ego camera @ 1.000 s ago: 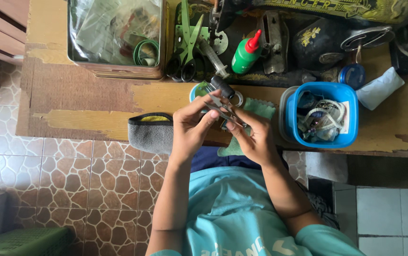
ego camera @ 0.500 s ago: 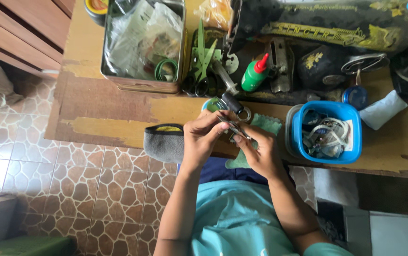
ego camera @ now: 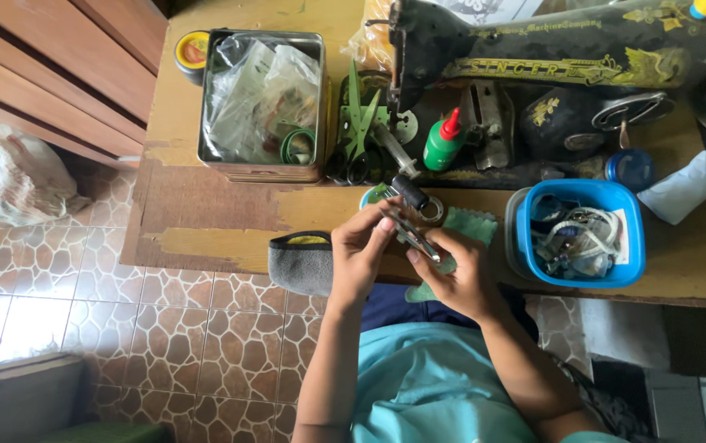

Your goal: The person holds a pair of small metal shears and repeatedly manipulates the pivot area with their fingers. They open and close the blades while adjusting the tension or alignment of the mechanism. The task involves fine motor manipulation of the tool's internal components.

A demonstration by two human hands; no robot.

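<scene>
Here, both hands (ego camera: pixel 406 262) pinch a slim, dark metal tool (ego camera: pixel 410 234) at a slant.

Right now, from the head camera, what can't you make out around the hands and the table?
- Small metal tool: too small to identify; left hand and right hand cover its ends.
- Green cloth: mostly hidden under the right hand.
- Blue tub: contents tangled, unclear.
- Sewing machine: cut off by the top edge.

bare tabletop (ego camera: pixel 205 221) left of my hands is open, i can pass there. ahead blocked by scissors (ego camera: pixel 358 131) & green bottle (ego camera: pixel 443 143); blue tub (ego camera: pixel 615 238) hems the right, grey pouch (ego camera: pixel 303 262) at edge.
</scene>
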